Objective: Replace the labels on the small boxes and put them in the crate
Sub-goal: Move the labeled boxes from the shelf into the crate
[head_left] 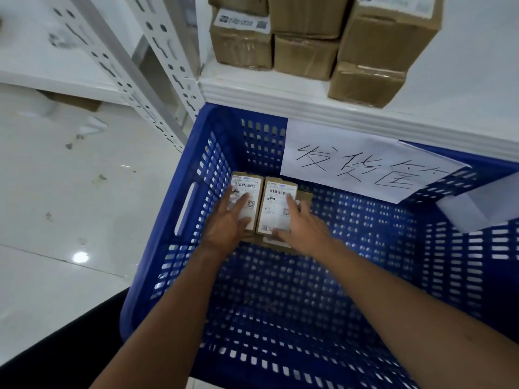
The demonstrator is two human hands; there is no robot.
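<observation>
The blue crate (280,304) is mostly bare inside, and a handwritten paper sign (359,164) is hung on its far wall, beyond the hands. Brown cartons (306,56) are stacked on the shelf further off; whether they are part of the job cannot be told.

Two small boxes (276,209) have been set side by side in the far left corner of the crate, directly under the hands. White labels (244,186) face up on both. A brown edge (304,195) is glimpsed beneath the right fingers, possibly another box. The work is judged to be at an early stage.

Each box's long axis runs away from the person, with the barcode end pointing to the far wall.

The left hand (233,220) is laid flat on the left box with straight fingers. The right hand (303,228) is spread over the right box. Nothing is gripped.
</observation>
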